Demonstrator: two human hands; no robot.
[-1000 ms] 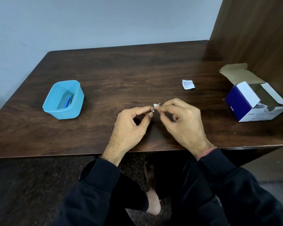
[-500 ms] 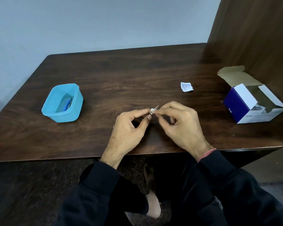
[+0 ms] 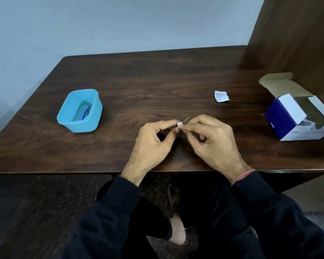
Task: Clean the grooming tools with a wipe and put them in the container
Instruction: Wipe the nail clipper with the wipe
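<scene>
1. Dark wood-grain table (image 3: pixel 120 81) fills the middle of the view, set against a pale blue-grey wall, with a brown wooden panel rising along its right edge.
2. Both hands meet over the near middle of the table, close to its front edge, fingertips almost touching.
3. Left hand (image 3: pixel 153 141) has thumb and forefinger curled together in a pinch around a small white wipe (image 3: pixel 179 124); the other fingers are bent loosely under the palm.
4. Right hand (image 3: pixel 213 139) pinches a thin metal grooming tool (image 3: pixel 186 120) between thumb and forefinger, the remaining fingers curled in. Only the slim silver tip shows, slanting up and away from the fingers; what kind of tool it is cannot be told.
5. Wipe and tool touch right where the two pinches meet.
6. A light blue plastic container (image 3: pixel 94 113) sits open on the left part of the table, well apart from the hands. A blue-handled item (image 3: pixel 85 111) lies inside it.
7. A small torn white sachet (image 3: pixel 221 96) lies flat on the table beyond the right hand.
8. An open blue-and-white cardboard box (image 3: pixel 281 116) stands at the right side, flaps up, beside the wooden panel.
9. Dark sleeves cover both forearms; a pinkish band shows at the right wrist.
</scene>
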